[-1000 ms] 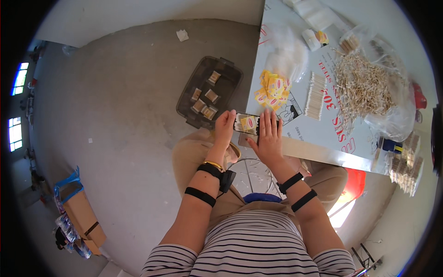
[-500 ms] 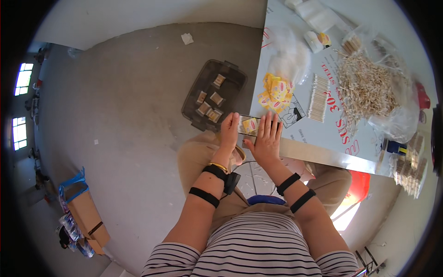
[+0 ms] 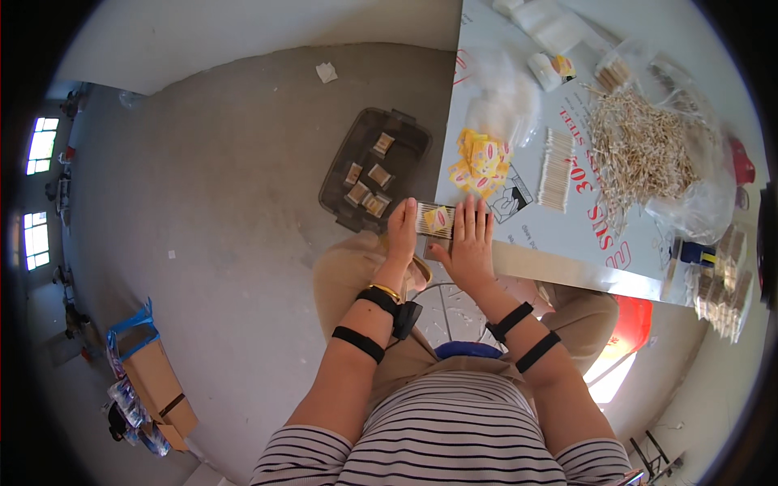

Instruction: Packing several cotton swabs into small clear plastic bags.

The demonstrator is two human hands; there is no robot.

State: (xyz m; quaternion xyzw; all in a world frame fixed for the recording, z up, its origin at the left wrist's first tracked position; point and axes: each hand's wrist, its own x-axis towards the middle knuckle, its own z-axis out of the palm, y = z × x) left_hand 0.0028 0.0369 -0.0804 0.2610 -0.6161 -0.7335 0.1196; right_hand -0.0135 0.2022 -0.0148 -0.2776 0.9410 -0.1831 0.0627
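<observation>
Dark floor tray (image 3: 344,174) of small packets; left hand (image 3: 401,232), right hand (image 3: 470,239) clamped on packet (image 3: 435,219).

I see a small clear packet (image 3: 435,219) with a yellow-red label at the table edge, yellow sachets (image 3: 481,157) heaped beyond it, packed boxes (image 3: 369,185) in the floor tray, and a cardboard carton (image 3: 158,382) lower left.

Both hands now flat ard small packet (image 3: 435,219) at table edge (image 3: 559,271), prob. pressing it.
</observation>
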